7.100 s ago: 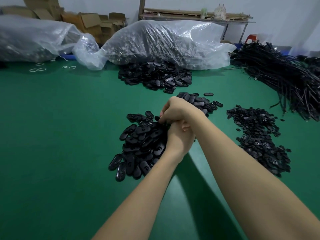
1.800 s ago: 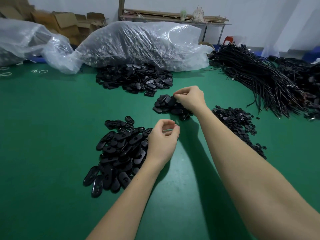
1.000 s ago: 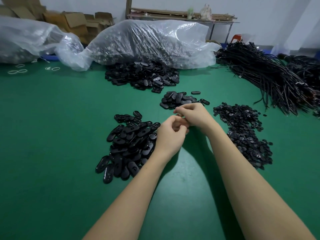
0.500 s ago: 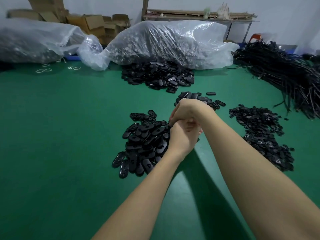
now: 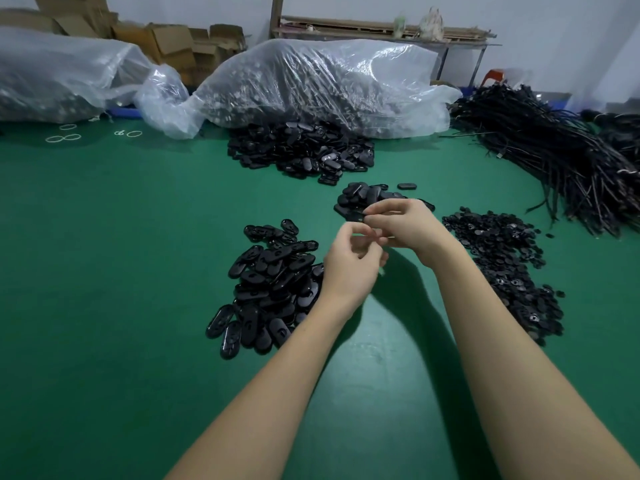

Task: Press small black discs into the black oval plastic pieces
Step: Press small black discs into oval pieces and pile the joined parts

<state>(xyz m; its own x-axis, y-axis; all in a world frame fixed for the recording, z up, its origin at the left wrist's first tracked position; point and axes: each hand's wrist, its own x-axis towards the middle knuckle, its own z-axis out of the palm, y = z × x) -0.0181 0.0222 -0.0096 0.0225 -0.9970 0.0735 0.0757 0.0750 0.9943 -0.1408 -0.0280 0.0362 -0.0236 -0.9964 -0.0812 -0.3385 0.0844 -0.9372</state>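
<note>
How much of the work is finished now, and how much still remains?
Apparently done: the small heap of oval pieces just beyond the hands. In hand: the right hand pinches something small and dark; the left hand is curled beside it, contents unclear. Left: the near oval pile, the disc pile and a farther oval pile.

Three piles of oval pieces (image 5: 268, 282), one disc heap (image 5: 509, 265), two bags (image 5: 322, 84).
</note>
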